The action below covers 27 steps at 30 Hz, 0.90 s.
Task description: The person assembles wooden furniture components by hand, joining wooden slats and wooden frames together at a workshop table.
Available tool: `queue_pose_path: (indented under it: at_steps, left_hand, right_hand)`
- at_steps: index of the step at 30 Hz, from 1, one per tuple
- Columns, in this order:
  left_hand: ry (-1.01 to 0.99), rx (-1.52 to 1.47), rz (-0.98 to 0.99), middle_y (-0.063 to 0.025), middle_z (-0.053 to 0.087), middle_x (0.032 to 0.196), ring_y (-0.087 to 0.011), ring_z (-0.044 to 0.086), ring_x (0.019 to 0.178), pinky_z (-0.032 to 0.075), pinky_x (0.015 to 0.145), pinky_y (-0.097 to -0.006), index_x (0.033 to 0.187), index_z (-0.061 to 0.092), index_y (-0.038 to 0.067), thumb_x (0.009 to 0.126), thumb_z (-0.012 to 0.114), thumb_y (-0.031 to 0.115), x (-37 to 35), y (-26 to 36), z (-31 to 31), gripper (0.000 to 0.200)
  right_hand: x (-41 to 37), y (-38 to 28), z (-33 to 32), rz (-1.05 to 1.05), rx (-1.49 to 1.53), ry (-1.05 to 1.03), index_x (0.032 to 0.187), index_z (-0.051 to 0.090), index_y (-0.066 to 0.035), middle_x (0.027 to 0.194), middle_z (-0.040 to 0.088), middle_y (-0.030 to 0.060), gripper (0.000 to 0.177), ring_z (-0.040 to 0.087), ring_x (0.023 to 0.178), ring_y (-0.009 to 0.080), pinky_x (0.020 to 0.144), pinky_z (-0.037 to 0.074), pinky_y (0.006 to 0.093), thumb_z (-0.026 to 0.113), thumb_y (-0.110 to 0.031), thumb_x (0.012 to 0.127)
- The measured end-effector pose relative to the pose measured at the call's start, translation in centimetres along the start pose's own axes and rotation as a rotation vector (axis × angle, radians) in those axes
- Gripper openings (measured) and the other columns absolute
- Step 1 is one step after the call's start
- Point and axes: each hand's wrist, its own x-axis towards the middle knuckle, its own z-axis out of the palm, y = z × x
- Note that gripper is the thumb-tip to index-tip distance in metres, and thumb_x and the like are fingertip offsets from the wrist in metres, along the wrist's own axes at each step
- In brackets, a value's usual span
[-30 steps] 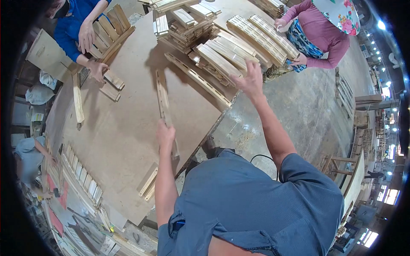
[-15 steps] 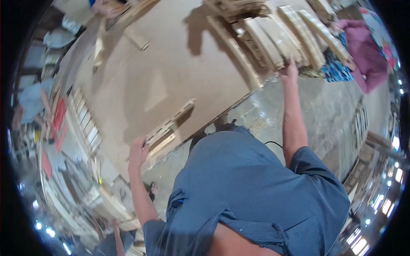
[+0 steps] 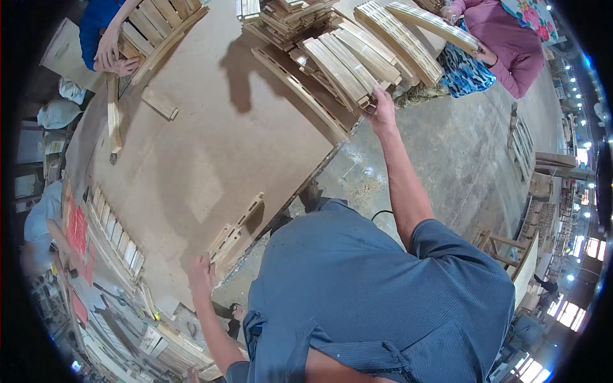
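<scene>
On the near left edge of the board-topped table (image 3: 185,159), my left hand (image 3: 202,276) has its fingers closed at the near end of a slotted wooden rail (image 3: 241,220). Another light wooden piece lies close alongside that rail. My right hand (image 3: 383,115) reaches forward to the stacked wooden slats (image 3: 338,64). Its fingers curl over the near end of a slat, and the stack partly hides the fingertips. A long slotted rail (image 3: 300,90) lies on the table left of the stack.
At upper right a co-worker in a mauve top (image 3: 495,38) holds a curved slotted rail (image 3: 434,24). Another person's hands (image 3: 116,60) touch a slatted panel (image 3: 159,25) at upper left. A short wooden block (image 3: 159,103) and a stick (image 3: 113,121) lie nearby.
The view has shifted, bringing more of both co-workers into sight. The slotted rail by my left hand now sits closer to the piece beside it. My right hand remains at the slat ends.
</scene>
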Motion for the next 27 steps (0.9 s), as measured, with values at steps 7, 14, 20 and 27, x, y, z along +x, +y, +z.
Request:
queue_pose_path:
  at_steps: [7,14,20,27]
  left_hand:
    - [0.102,0.171,0.025,-0.0165,0.064,0.097,-0.0373,0.065,0.089,0.053,0.075,-0.0472,0.128,0.065,0.005,0.086,0.073,0.013,-0.2,-0.9,2.4,0.043]
    - [0.030,0.195,-0.059,-0.0178,0.064,0.099,-0.0373,0.065,0.095,0.053,0.079,-0.0479,0.127,0.063,0.001,0.086,0.074,0.016,0.0,-0.3,3.2,0.044]
    - [0.217,-0.174,0.021,-0.0263,0.063,0.134,-0.0432,0.058,0.126,0.045,0.106,-0.0493,0.137,0.061,-0.001,0.083,0.077,0.032,7.6,13.3,-0.9,0.065]
    - [-0.247,-1.394,0.039,-0.0162,0.053,0.148,-0.0269,0.053,0.132,0.046,0.106,-0.0484,0.162,0.027,0.007,0.099,0.064,0.053,27.8,37.8,-0.6,0.087]
  right_hand:
    - [-0.2,0.7,0.4,-0.028,-0.033,-0.137,0.133,0.043,-0.016,0.109,0.065,0.0064,0.052,0.069,0.088,0.0241,0.069,0.059,0.0461,0.071,-0.041,0.096]
    - [-0.8,0.3,0.9,0.017,-0.041,-0.181,0.135,0.040,-0.014,0.115,0.063,0.0088,0.063,0.069,0.095,0.0255,0.068,0.063,0.0498,0.081,-0.031,0.090]
    - [-2.7,0.7,1.7,-0.031,-0.049,-0.158,0.133,0.043,-0.013,0.106,0.065,0.0078,0.058,0.069,0.086,0.0237,0.061,0.062,0.0458,0.080,-0.025,0.091]
    - [-1.6,2.5,1.6,0.023,0.003,-0.079,0.119,0.054,-0.010,0.094,0.062,0.0040,0.043,0.063,0.073,0.0168,0.057,0.053,0.0403,0.070,-0.044,0.096]
